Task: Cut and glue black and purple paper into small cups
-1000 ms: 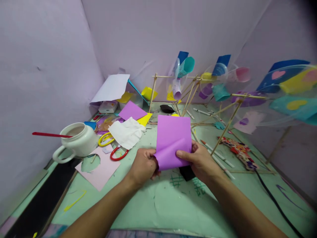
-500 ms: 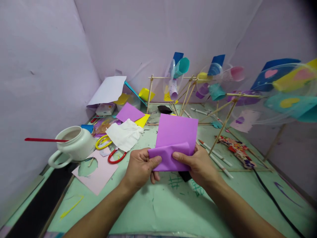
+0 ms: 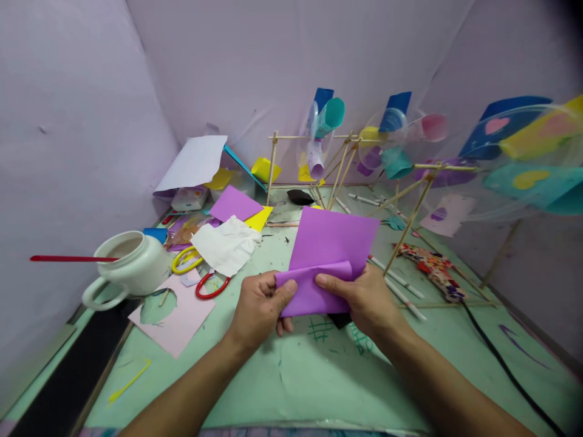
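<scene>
Between my two hands is a sheet of purple paper, its near edge curled over toward the rest of the sheet. My left hand pinches the left end of the fold, thumb on top and fingers beneath. At the other end my right hand grips the paper, its thumb pressed flat on the fold. The sheet is held above the green-covered table. A small black object shows partly under the paper; most of it is hidden.
To the left stand a white pot with a red stick, a pink sheet with a cut hole, scissors with red handles and a white cloth. Behind and right is a stick frame with paper-decorated wheels. A floral-covered tool trails a black cord.
The purple paper's far part has tilted to the right, and its fold looks more rounded. Both hands keep their hold. The whole view has shifted slightly.
</scene>
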A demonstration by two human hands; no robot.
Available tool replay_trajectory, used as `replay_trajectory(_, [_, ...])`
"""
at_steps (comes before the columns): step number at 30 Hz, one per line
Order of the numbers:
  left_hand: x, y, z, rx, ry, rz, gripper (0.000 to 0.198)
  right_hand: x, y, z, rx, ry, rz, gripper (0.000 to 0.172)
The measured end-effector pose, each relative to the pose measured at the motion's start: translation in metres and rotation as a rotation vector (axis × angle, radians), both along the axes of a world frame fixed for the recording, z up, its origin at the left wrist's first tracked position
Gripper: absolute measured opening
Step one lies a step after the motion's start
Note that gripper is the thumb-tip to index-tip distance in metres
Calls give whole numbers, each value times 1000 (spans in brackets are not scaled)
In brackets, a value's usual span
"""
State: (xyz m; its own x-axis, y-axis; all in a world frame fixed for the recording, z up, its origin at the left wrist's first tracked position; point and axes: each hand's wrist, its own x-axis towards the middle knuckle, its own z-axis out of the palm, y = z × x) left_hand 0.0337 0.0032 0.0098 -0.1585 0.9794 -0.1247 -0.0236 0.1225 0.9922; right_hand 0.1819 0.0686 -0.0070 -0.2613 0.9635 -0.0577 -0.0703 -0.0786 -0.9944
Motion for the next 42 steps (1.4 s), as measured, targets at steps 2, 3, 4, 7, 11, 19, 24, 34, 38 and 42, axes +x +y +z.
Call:
replay_trajectory(2, [-4,1,-2,18,50,79,21,1,2,5,-18,-6,44,36])
replay_trajectory(3, [-7,1,-3,33,66,140,20,4,5,10,-4,-16,53,38])
replay_trajectory(4, [-11,3,-5,49,69,206,18,9,7,15,34,-38,47,41])
replay_trajectory(7, [-25,9,-11,87,22,402,18,34,15,29,230,-252,-132,41])
replay_trajectory(11, [-35,19,-16,53,-31,459,21,65,12,23,274,-706,-68,40])
replay_trajectory(19, [-27,22,-18,-38,-67,430,20,53,6,-5,197,-782,118,69])
replay_trajectory(24, [-25,22,-19,-56,-50,412,21,55,6,2,74,-444,320,32])
replay_trajectory(34, [-7,16,-18,-6,-32,249,22,4,-1,16,17,-24,516,42])
replay_trajectory(38, [-8,15,-15,-13,-12,207,20,-15,8,5,-34,-43,363,29])
replay_trajectory(42, [-13,15,-20,-21,-46,112,28,-14,12,-2,-62,-103,276,28])
